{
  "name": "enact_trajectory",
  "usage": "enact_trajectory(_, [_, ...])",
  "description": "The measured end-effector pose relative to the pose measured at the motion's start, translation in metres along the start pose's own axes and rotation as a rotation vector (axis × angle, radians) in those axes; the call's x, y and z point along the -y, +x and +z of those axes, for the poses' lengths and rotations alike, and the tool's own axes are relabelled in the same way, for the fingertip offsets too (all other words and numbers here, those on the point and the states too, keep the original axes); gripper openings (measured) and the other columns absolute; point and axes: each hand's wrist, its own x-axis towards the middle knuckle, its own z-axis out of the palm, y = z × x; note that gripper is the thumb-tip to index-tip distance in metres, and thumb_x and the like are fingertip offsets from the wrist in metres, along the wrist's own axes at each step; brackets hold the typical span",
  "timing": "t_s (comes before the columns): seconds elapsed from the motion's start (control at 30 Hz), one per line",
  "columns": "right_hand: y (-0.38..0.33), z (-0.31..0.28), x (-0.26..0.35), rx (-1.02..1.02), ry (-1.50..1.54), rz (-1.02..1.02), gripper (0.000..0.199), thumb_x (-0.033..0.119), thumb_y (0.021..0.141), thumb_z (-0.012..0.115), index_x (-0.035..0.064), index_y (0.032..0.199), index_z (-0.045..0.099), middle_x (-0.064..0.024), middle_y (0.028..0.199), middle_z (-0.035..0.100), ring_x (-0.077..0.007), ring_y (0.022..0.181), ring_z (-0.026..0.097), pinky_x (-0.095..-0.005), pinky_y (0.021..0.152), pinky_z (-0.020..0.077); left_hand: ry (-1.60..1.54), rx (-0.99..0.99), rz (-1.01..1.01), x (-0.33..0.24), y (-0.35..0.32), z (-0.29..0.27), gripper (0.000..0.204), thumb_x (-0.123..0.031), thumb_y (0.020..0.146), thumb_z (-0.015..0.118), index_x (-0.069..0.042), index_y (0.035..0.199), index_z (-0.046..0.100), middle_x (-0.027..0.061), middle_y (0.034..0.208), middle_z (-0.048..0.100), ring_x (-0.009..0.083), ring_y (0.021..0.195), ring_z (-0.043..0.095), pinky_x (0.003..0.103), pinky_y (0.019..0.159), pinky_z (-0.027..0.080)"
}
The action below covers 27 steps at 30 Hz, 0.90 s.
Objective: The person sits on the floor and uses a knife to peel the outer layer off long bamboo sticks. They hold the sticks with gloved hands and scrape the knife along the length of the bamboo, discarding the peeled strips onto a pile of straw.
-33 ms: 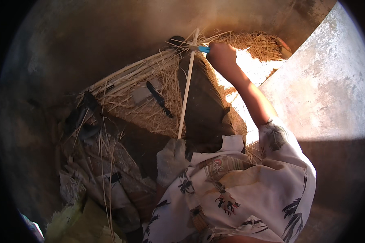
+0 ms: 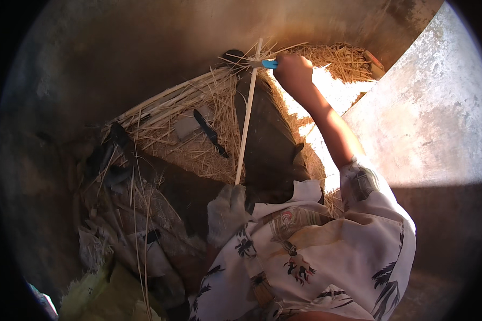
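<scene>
My left hand (image 2: 226,209), in a grey glove, grips the lower end of a long pale stick (image 2: 246,123) that runs up and away from me. My right hand (image 2: 293,70) is stretched out to the stick's far end and is closed around a blue-handled knife (image 2: 269,64) whose blade lies against the stick. My dark-trousered leg (image 2: 270,144) lies just to the right of the stick. Straw (image 2: 198,155) is spread under and around it.
A black-handled knife (image 2: 211,133) and a flat grey piece (image 2: 187,127) lie on the straw to the left. Several pale canes (image 2: 160,104) rest along the straw's upper left edge. Crumpled cloth and dry stalks (image 2: 128,230) pile at lower left. A sunlit concrete slab (image 2: 428,123) is on the right.
</scene>
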Motion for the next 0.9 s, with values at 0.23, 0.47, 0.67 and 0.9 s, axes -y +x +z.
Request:
enact_trajectory(0.23, [0.083,0.033,-0.086,-0.230,0.416,0.725,0.026,0.020,0.078,0.060,-0.0044,0.079,0.069,-0.0232,0.084,0.071,-0.0366,0.084,0.072,-0.0447,0.073,0.0567,0.157,0.006,0.085,-0.009,-0.005,-0.007,0.012,-0.010,0.088,0.061,-0.003,0.097,0.060,0.0172,0.087,0.059,0.0338,0.078,0.066,0.042,0.063,0.052])
enact_trajectory(0.47, [0.021,-0.013,-0.045,0.396,1.767,0.692,0.033,0.038,0.092,0.070,0.0064,0.087,0.067,0.0013,0.052,0.045,-0.0060,0.039,0.029,-0.0243,0.038,0.0254,0.074,-0.010,-0.027,-0.006,-0.005,-0.010,0.011,-0.009,0.087,0.061,-0.002,0.095,0.059,0.0160,0.084,0.057,0.0322,0.074,0.064,0.042,0.061,0.050])
enact_trajectory(0.67, [-0.026,-0.063,0.017,0.318,1.501,0.379,0.039,0.040,0.089,0.075,0.0022,0.098,0.073,0.0001,0.069,0.063,-0.0030,0.047,0.038,-0.0215,0.044,0.0295,0.131,-0.017,0.095,-0.003,-0.005,-0.005,0.010,-0.009,0.087,0.061,-0.002,0.094,0.059,0.0149,0.081,0.056,0.0309,0.070,0.062,0.041,0.060,0.049])
enact_trajectory(0.9, [-0.023,-0.041,0.034,0.012,1.234,0.145,0.023,0.026,0.092,0.073,0.0034,0.092,0.074,-0.0026,0.075,0.070,-0.0034,0.052,0.049,-0.0214,0.050,0.0371,0.120,-0.090,0.271,-0.005,-0.002,-0.009,0.010,-0.009,0.087,0.061,-0.001,0.092,0.058,0.0137,0.077,0.054,0.0294,0.066,0.060,0.041,0.059,0.047])
